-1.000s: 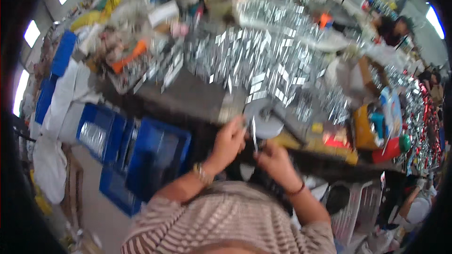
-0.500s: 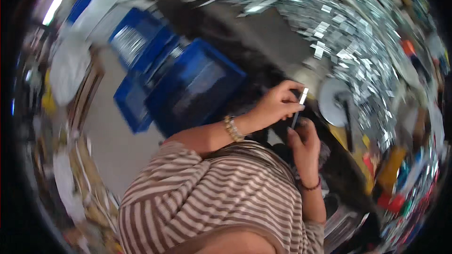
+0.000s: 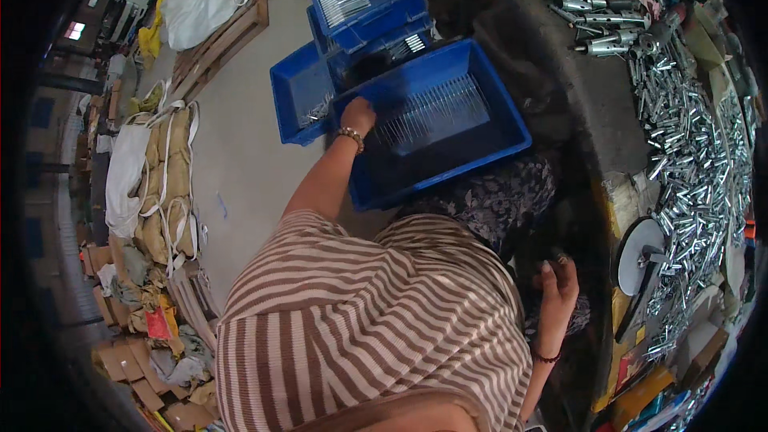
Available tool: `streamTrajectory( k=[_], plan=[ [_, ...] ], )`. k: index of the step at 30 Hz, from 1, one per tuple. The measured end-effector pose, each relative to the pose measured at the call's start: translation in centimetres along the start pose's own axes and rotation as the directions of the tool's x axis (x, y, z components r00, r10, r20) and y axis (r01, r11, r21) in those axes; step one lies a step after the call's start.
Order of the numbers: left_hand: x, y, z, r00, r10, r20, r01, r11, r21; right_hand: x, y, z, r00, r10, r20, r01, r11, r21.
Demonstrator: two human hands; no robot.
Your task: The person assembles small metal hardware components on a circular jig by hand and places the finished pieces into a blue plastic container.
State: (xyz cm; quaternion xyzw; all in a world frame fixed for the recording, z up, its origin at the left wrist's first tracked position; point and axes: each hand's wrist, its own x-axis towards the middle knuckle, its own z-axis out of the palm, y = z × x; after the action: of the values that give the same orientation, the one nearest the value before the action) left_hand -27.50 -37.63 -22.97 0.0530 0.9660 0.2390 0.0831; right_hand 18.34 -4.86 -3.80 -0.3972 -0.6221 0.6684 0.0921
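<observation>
My left hand [image 3: 358, 116] reaches over the left rim of a large blue plastic bin [image 3: 432, 176]. Its fingers are curled closed at the left end of a row of thin metal rods [image 3: 440, 110] inside; whatever they hold is hidden. The rods lie side by side across the bin. My right hand [image 3: 558, 288] is beside my lap at the right, fingers bent and tips drawn together; anything between them is too small and dark to make out. To its right, a grey round disc [image 3: 640, 256] with a dark bar stands at the bench edge.
Small shiny metal tubes [image 3: 680, 160] are heaped on the bench at right, with larger metal fittings [image 3: 604, 24] behind. Stacked blue bins [image 3: 368, 12] and a smaller blue bin [image 3: 300, 88] stand beyond the large one. A wooden pallet [image 3: 224, 36] and tan sacks [image 3: 168, 184] lie left.
My left hand has left the small shiny metal piece's spot near the right hand and moved left into the large bin. My right hand is lower and farther right. The view has turned.
</observation>
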Motion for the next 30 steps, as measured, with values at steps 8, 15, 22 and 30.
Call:
streamTrajectory(
  k=[8,15,22,30],
  plan=[
    [-0.5,2.9,0.4,0.93,-0.345,0.124,0.294,0.903,0.313,0.1,0.3,0.8,1.0,0.01,0.023,-0.009,1.0,-0.025],
    [0.7,-0.8,5.6,0.975,-0.17,0.143,0.09,0.891,0.444,-0.3,0.7,0.7,0.999,0.043,-0.001,-0.043,0.998,-0.047],
    [0.4,-3.1,3.6,0.969,-0.047,0.243,-0.022,0.962,0.272,0.6,0.4,1.9,0.991,0.069,0.113,-0.054,0.989,-0.135],
    [1.6,-1.6,0.3,0.925,0.28,0.255,-0.36,0.859,0.363,0.3,2.1,0.4,0.996,0.014,0.085,-0.002,0.991,-0.133]
  ],
)
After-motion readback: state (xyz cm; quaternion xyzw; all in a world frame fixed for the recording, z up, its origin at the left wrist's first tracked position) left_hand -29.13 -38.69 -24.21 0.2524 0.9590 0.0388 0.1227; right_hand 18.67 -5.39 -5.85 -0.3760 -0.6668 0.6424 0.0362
